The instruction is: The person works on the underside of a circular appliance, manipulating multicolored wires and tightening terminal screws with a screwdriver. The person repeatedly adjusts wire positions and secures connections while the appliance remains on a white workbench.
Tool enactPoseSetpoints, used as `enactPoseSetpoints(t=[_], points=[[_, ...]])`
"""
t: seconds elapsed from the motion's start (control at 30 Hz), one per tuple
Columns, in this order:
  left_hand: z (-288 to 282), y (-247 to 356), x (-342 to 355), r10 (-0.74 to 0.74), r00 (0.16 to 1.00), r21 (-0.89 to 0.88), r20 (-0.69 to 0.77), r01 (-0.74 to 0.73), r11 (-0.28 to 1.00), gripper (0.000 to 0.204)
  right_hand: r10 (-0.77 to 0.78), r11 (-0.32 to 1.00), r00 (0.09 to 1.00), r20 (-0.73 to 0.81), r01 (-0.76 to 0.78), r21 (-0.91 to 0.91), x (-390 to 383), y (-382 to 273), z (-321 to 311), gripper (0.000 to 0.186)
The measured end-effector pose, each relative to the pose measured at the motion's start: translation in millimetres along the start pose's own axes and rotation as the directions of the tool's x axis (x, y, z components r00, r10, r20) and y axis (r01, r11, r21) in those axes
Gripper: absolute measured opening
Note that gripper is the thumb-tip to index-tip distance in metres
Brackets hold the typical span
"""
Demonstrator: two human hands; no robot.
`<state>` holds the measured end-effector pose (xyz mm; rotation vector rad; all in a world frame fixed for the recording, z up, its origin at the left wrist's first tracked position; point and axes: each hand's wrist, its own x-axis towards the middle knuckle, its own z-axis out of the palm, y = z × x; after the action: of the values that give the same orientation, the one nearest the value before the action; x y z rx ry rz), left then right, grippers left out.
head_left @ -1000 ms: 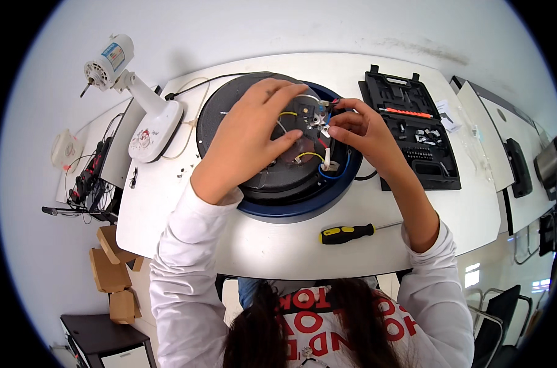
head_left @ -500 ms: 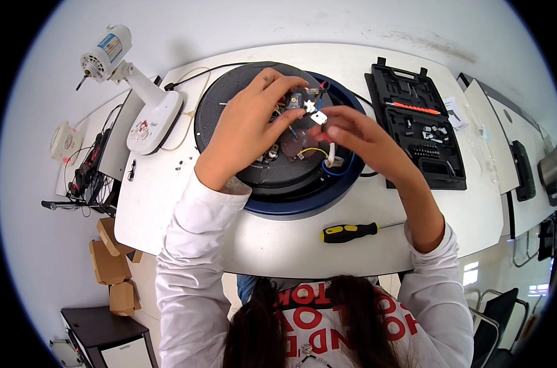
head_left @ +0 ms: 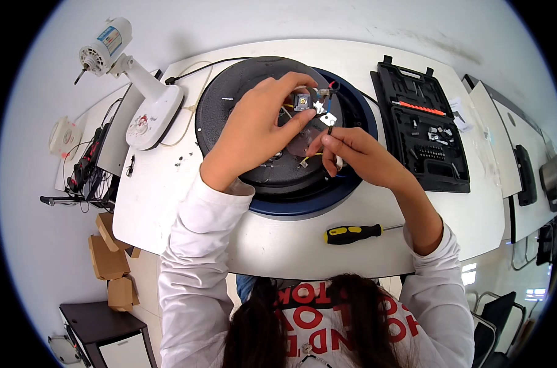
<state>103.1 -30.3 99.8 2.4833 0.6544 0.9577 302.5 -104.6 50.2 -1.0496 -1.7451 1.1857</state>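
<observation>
My left hand (head_left: 257,119) curls its thumb and fingers round a small grey square part (head_left: 302,102) with a gold centre, probably a switch. Beside its thumb tip sit a white star-shaped piece (head_left: 318,107) and a flat metal tab (head_left: 328,119). My right hand (head_left: 361,153) is closed in a pinch on a thin wire with a dark end (head_left: 330,129); a white sleeve (head_left: 339,162) shows below its fingers. Both hands are over the dark round underside (head_left: 229,98) of an appliance with a blue rim (head_left: 278,211). A yellow wire (head_left: 312,156) hangs between them.
A black-and-yellow screwdriver (head_left: 353,234) lies near the table's front edge. To the right is an open black tool case (head_left: 426,153) with bits and an orange strip (head_left: 419,108). At the left stands a white fan body (head_left: 153,116) without blades. Small screws (head_left: 180,161) lie nearby.
My right hand has shifted slightly down and right, its fingers now pinched on the wire's end. My left hand stays round the square part, which now shows more fully.
</observation>
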Motion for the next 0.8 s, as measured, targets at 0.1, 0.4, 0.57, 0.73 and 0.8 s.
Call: enactPoseSetpoints(t=[0.1, 0.4, 0.57, 0.73, 0.8], points=[[0.3, -2.2, 1.1, 0.01, 1.0, -0.016, 0.025, -0.01, 1.0, 0.036, 0.021, 1.0, 0.999, 0.033, -0.021, 0.006, 0.1, -2.5, 0.1, 0.037], [1.4, -1.1, 2.3, 0.054, 0.998, -0.195, 0.045, -0.044, 0.98, 0.038, 0.052, 0.995, 0.997, 0.063, -0.057, 0.079, 1.3, -2.1, -4.8, 0.04], [-0.9, -0.8, 3.7, 0.025, 0.997, -0.189, 0.072, -0.011, 0.982, 0.039, 0.077, 0.992, 0.997, 0.022, -0.079, 0.094, 1.4, -1.4, -5.0, 0.037], [-2.9, 3.1, 6.1, 0.042, 0.996, -0.133, 0.073, -0.032, 0.991, 0.038, 0.016, 0.98, 0.985, -0.172, 0.019, 0.199, 3.3, 1.8, 2.4, 0.027], [1.1, -0.6, 4.5, 0.053, 0.998, -0.1, 0.032, -0.049, 0.994, 0.038, -0.002, 0.981, 0.985, -0.173, 0.035, 0.189, 3.7, 4.7, 1.6, 0.025]])
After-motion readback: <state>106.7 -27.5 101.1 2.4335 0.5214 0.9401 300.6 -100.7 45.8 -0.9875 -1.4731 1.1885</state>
